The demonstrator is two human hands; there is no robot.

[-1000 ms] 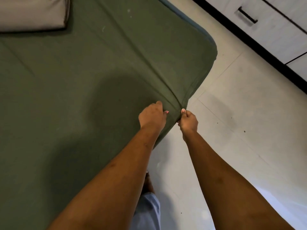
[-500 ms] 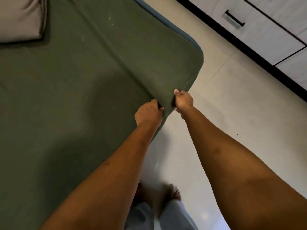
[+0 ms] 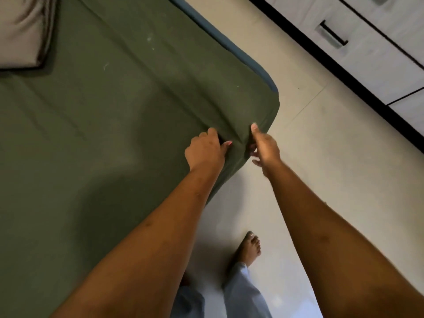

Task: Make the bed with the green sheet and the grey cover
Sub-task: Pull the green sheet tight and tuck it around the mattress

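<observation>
The green sheet covers the mattress and wraps over its near right corner. My left hand rests on the bed's edge with its fingers curled into a fold of the sheet. My right hand pinches the sheet at the side of the same corner, thumb up. A blue strip of mattress shows along the far edge beyond the sheet. A folded grey cover lies on the bed at the top left.
Pale tiled floor runs along the right of the bed. A white cabinet with a dark base and drawer handles stands at the top right. My bare foot and light trouser legs are on the floor beside the bed.
Both hands have moved along the bed's edge toward the corner, still gripping the sheet. I have stepped forward, and my foot has come into view.
</observation>
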